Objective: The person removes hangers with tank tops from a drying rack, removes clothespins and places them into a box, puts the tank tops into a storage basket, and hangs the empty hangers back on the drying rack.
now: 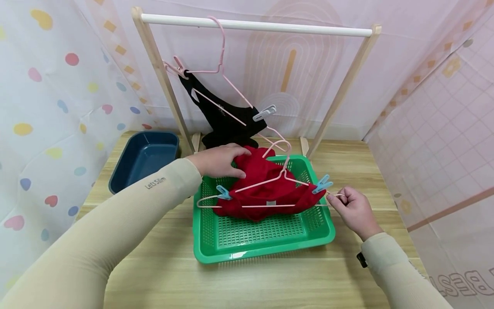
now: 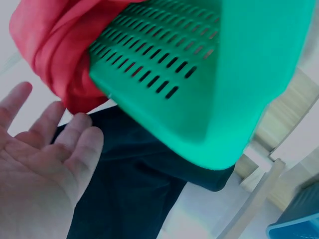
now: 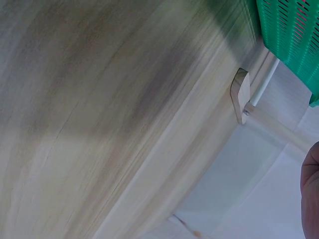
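Observation:
A red garment [image 1: 254,171] hangs clipped to a pink hanger [image 1: 266,206] by two light-blue clothespins [image 1: 322,183], over the green basket [image 1: 264,256]. My right hand [image 1: 354,211] pinches the right end of this hanger between thumb and fingers; only a bit of that hand [image 3: 311,191] enters the right wrist view. At the garment's far left side is my left hand [image 1: 221,161], its fingers loosely spread. In the left wrist view, the left hand [image 2: 45,164] has relaxed fingers beside the hanging red cloth [image 2: 55,50].
Behind, a rack with a white rod [image 1: 254,25] carries another pink hanger with a black garment [image 1: 221,113], clipped by a grey clothespin [image 1: 265,113]. A dark blue tub [image 1: 143,163] stands left of the basket. All rest on a wooden table [image 1: 185,274] between patterned curtains.

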{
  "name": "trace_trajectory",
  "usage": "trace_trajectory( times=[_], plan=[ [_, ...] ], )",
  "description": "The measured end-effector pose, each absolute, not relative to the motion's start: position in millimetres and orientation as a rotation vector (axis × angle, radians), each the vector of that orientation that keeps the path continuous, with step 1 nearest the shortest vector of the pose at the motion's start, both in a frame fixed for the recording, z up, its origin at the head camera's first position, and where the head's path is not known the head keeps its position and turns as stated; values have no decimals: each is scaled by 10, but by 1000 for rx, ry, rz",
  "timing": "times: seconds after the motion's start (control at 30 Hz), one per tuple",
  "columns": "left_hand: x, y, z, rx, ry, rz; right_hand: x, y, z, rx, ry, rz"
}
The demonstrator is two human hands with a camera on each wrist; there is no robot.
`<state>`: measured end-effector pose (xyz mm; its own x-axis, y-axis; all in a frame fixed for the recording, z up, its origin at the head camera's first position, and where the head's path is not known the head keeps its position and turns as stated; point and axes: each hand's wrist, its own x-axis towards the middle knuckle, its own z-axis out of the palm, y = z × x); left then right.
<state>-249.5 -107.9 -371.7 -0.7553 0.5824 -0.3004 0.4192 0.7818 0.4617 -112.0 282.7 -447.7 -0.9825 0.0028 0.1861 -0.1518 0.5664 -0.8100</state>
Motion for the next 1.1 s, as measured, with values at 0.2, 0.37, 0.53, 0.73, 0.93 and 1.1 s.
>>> trace_trajectory(
  times=[0.2,0.37,0.53,0.73,0.93,1.1],
  plan=[
    [-2510,-1045,-3839,707,2564,480,-1112,2832,-4489,107,-2632,1378],
    [-2523,-987,-3920,728,2564,494,-1100,2826,-4477,104,-2631,1371],
    [-2534,-940,-3979,767,2577,411,-1093,2821,-4474,87,-2641,1393],
    [-2553,-909,-3999,801,2637,330,-1087,2824,-4486,49,-2714,1412],
    [-2611,-875,-4038,893,2719,223,-1065,2825,-4495,24,-2794,1403],
    [-2674,-841,-4051,923,2747,189,-1049,2827,-4501,29,-2818,1361]
  ],
)
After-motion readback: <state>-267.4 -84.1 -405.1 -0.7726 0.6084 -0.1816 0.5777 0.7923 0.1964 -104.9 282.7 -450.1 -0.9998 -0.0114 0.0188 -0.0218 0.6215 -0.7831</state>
